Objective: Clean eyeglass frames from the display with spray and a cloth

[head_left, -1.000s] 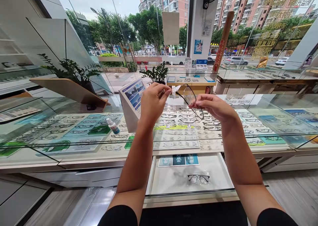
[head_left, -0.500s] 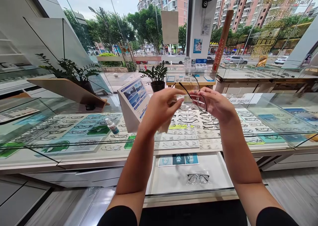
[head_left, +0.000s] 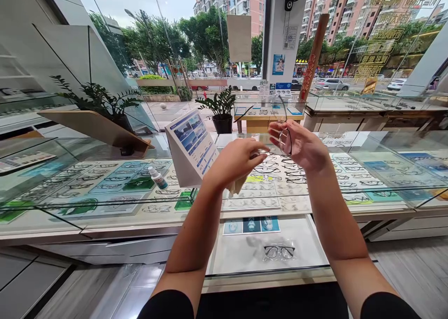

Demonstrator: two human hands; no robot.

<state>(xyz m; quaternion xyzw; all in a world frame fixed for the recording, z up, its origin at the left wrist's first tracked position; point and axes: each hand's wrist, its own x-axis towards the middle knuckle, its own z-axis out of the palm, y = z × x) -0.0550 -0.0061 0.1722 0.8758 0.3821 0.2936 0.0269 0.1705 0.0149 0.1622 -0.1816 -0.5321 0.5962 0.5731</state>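
Observation:
My right hand (head_left: 303, 146) pinches a pair of eyeglasses (head_left: 290, 140) with thin dark temples above the glass counter. The temples are unfolded, one pointing up and the other out to the left; the lenses partly hide among the fingers. Close by on the left, my left hand (head_left: 240, 160) is bent over with fingers and thumb nearly together. A beige cloth (head_left: 238, 185) hangs from beneath its palm, mostly covered by the hand. The left fingertips are near the eyeglasses, and I see a gap between them.
Rows of frames lie inside the glass display counter (head_left: 115, 211). On top stand a desk calendar (head_left: 191, 144), a spray bottle (head_left: 158, 178) and a potted plant (head_left: 222, 113). Below, an open drawer (head_left: 241, 258) holds bagged glasses (head_left: 279, 251) and a printed picture strip (head_left: 251, 225).
My left hand has moved down and slightly right, off the temple, with the cloth. In my right hand the eyeglasses have turned, their temples now pointing differently.

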